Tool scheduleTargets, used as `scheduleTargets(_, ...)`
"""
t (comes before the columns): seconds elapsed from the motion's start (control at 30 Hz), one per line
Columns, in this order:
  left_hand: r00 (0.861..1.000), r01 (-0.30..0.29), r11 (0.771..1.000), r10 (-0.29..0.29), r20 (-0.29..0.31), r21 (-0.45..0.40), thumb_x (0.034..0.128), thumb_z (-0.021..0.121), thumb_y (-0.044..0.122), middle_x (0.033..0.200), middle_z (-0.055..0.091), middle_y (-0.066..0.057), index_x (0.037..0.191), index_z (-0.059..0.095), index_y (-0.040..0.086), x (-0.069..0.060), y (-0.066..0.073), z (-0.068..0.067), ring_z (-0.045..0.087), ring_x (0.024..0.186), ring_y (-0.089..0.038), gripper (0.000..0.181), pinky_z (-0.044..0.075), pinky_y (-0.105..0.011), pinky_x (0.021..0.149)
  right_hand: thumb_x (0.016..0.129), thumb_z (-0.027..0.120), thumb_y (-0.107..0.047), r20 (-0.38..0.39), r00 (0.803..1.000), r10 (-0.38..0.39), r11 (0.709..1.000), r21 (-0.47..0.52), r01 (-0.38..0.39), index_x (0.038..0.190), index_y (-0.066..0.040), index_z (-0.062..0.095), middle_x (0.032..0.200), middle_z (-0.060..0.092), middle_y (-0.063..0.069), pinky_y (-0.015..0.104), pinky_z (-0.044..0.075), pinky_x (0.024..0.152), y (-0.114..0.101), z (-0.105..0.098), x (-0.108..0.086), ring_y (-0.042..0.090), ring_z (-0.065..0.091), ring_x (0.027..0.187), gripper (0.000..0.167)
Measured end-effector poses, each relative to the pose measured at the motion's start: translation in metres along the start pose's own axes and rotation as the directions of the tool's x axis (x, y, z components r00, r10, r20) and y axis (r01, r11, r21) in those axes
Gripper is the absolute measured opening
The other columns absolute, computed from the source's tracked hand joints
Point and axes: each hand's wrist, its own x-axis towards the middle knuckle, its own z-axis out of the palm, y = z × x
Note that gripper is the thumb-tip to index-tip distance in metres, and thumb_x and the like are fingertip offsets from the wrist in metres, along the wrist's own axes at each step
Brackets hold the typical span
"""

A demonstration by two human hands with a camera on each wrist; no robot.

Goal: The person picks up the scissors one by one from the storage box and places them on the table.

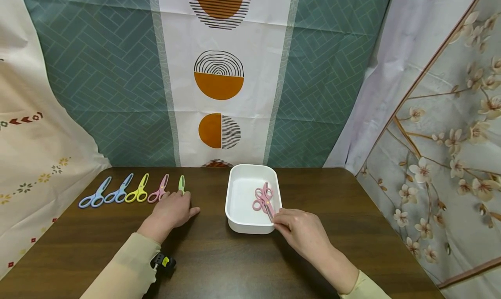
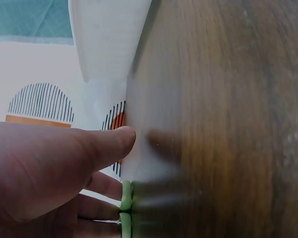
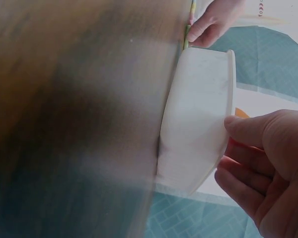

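Observation:
My left hand (image 1: 172, 210) rests over the handles of green scissors (image 1: 182, 183), its thumb held out to the side. The left wrist view shows fingers of that hand (image 2: 44, 173) touching the green handles (image 2: 126, 196). At the near right corner of a white container (image 1: 250, 228), my right hand (image 1: 303, 234) pinches the rim, thumb outside; the right wrist view shows the same hand (image 3: 275, 158) at the container's edge (image 3: 232, 84). Inside lie pink scissors (image 1: 267, 202), two pairs overlapping, one with its blades toward the right hand.
Left of the green scissors, a row on the brown table (image 1: 219, 264) holds pink scissors (image 1: 161, 189), yellow scissors (image 1: 140, 189) and two blue pairs (image 1: 96, 195). Patterned cloth (image 1: 117, 73) hangs behind the table, with more cloth at both sides.

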Motion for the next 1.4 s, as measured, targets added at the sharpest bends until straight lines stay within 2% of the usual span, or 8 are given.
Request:
scheduleTargets(0.33, 1.0, 0.007, 1.0, -0.007, -0.001, -0.016, 0.1049, 0.075, 0.036, 0.119, 0.069, -0.03, 0.119, 0.063, -0.01, 0.001, -0.004, 0.002, 0.068, 0.114, -0.05, 0.05, 0.047, -0.065, 0.106, 0.082, 0.098, -0.009, -0.003, 1.0, -0.003, 1.0, 0.006, 0.003, 0.097, -0.016, 0.087, 0.104, 0.083, -0.003, 0.039, 0.065, 0.08, 0.001, 0.001, -0.001, 0.012, 0.079, 0.098, 0.019)
scheduleTargets(0.73, 1.0, 0.024, 0.999, -0.023, 0.012, -0.034, 0.1046, 0.076, 0.031, 0.123, 0.066, -0.032, 0.12, 0.062, -0.012, 0.0, -0.008, -0.001, 0.066, 0.119, -0.052, 0.048, 0.047, -0.066, 0.108, 0.084, 0.097, -0.011, 0.005, 1.0, -0.002, 1.0, -0.007, 0.002, 0.099, -0.017, 0.087, 0.105, 0.082, -0.005, 0.038, 0.064, 0.079, 0.001, 0.0, -0.002, 0.011, 0.078, 0.097, 0.018)
scheduleTargets(0.93, 1.0, 0.025, 0.999, -0.025, 0.006, -0.028, 0.104, 0.076, 0.031, 0.122, 0.067, -0.031, 0.123, 0.061, -0.013, 0.001, -0.011, 0.002, 0.066, 0.119, -0.051, 0.05, 0.046, -0.066, 0.108, 0.083, 0.097, -0.01, 0.0, 1.0, -0.002, 1.0, -0.005, 0.002, 0.098, -0.018, 0.087, 0.104, 0.081, -0.008, 0.037, 0.064, 0.077, 0.001, 0.0, -0.002, 0.009, 0.077, 0.095, 0.019)
scheduleTargets(1.17, 0.999, 0.021, 0.999, -0.023, -0.045, -0.032, 0.103, 0.078, 0.029, 0.118, 0.068, -0.029, 0.122, 0.059, -0.013, 0.0, -0.009, 0.002, 0.068, 0.116, -0.05, 0.05, 0.046, -0.066, 0.109, 0.084, 0.097, -0.011, 0.011, 1.0, 0.004, 1.0, -0.008, -0.004, 0.099, -0.017, 0.087, 0.105, 0.082, -0.005, 0.039, 0.064, 0.079, 0.001, 0.0, -0.002, 0.011, 0.078, 0.098, 0.018)
scheduleTargets(1.4, 0.99, -0.009, 1.0, 0.007, -0.141, -0.009, 0.1012, 0.079, 0.028, 0.12, 0.067, -0.032, 0.123, 0.061, -0.012, 0.0, -0.003, 0.001, 0.065, 0.117, -0.052, 0.049, 0.045, -0.068, 0.112, 0.084, 0.097, -0.011, 0.011, 1.0, 0.002, 1.0, -0.008, -0.001, 0.099, -0.017, 0.087, 0.105, 0.083, -0.005, 0.039, 0.064, 0.08, 0.001, 0.0, -0.002, 0.012, 0.079, 0.099, 0.019)
